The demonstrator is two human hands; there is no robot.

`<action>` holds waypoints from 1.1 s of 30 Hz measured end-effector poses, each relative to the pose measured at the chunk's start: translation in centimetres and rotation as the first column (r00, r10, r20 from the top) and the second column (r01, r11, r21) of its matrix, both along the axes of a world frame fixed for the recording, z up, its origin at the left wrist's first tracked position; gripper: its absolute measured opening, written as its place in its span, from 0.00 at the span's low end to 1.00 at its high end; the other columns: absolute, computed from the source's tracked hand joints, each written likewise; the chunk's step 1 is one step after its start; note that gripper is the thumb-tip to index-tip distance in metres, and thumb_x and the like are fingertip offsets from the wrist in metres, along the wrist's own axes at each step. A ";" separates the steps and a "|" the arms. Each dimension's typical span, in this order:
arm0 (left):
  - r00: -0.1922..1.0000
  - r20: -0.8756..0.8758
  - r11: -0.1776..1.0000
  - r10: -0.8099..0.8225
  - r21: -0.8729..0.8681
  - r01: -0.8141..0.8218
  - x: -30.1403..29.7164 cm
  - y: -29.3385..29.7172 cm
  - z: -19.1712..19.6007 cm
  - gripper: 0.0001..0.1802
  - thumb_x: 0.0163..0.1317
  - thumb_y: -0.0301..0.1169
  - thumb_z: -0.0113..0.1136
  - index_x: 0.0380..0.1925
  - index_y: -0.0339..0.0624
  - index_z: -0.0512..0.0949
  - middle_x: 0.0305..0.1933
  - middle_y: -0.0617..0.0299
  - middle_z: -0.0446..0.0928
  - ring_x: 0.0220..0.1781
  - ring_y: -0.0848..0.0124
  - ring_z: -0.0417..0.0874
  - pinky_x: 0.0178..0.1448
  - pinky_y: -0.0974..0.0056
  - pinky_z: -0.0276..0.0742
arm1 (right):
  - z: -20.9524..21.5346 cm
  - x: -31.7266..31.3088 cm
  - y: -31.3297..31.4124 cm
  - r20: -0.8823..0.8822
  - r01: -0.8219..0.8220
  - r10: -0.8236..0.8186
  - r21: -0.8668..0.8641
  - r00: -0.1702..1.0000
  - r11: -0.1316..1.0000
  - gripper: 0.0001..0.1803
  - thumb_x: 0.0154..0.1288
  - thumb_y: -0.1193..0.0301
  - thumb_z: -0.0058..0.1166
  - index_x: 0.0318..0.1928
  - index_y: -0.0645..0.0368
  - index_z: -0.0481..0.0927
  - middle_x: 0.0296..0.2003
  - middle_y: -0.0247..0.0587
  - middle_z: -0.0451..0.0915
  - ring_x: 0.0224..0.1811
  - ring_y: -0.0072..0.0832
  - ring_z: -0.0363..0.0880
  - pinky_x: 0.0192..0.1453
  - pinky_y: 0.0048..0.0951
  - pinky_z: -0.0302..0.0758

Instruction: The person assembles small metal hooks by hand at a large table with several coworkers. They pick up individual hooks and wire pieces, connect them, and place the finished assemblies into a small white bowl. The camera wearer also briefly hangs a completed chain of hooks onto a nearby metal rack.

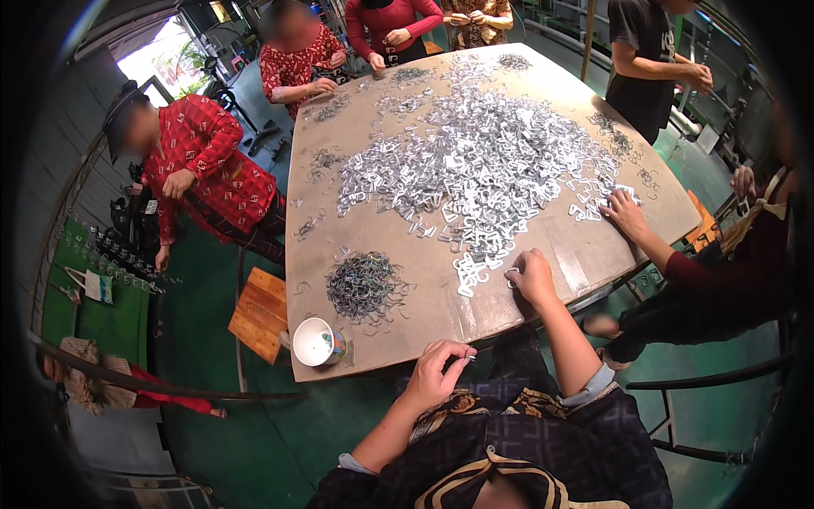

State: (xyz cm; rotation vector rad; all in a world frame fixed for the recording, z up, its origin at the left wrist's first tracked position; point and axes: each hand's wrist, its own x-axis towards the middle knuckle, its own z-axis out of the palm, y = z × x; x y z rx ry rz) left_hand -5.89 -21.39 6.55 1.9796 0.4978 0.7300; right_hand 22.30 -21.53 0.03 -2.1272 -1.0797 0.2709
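Observation:
My left hand (435,375) is just off the table's near edge, its thumb and forefinger pinched on a small shiny piece (472,357) too small to name. Over the near part of the tabletop, my right hand (534,280) has its fingertips closed on a flat silver metal piece with an opening (512,274). Beside that hand lie several similar loose pieces (466,276), at the tip of a large heap of silver metal pieces (483,161). Left of my hands is a mound of thin, dark, curved wire hooks (363,288).
The brown-topped table (407,327) bears a white cup (314,342) at its near left corner. A wooden stool (259,316) stands left of it. A co-worker's hand (626,214) rests among pieces on the right. Other people stand around the far and left sides.

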 end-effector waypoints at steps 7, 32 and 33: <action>1.000 -0.008 1.000 -0.015 0.013 0.015 0.1 0.1 -0.9 0.05 0.59 0.20 0.59 0.33 0.39 0.73 0.40 0.57 0.83 0.43 0.60 0.83 0.52 0.60 0.73 | 0.5 -0.3 -2.4 -0.220 -0.101 0.093 -0.027 0.971 0.995 0.15 0.52 0.75 0.66 0.41 0.65 0.83 0.27 0.50 0.83 0.30 0.40 0.84 0.38 0.35 0.79; 0.998 -0.043 0.983 0.055 0.175 -0.047 1.4 -0.7 -2.2 0.07 0.55 0.20 0.61 0.34 0.37 0.75 0.34 0.55 0.78 0.38 0.54 0.79 0.46 0.57 0.71 | 4.5 -10.3 -7.8 -0.717 -0.265 0.363 0.251 0.595 0.931 0.12 0.68 0.70 0.57 0.32 0.67 0.81 0.23 0.35 0.81 0.23 0.16 0.77 0.28 0.20 0.73; 0.997 -0.049 0.982 0.060 0.181 -0.050 1.4 -0.8 -2.3 0.07 0.55 0.21 0.62 0.34 0.37 0.75 0.34 0.55 0.78 0.38 0.54 0.79 0.46 0.57 0.71 | 5.1 -10.6 -7.8 -0.731 -0.257 0.356 0.249 0.582 0.934 0.11 0.68 0.70 0.58 0.32 0.67 0.81 0.23 0.35 0.81 0.23 0.16 0.77 0.28 0.20 0.73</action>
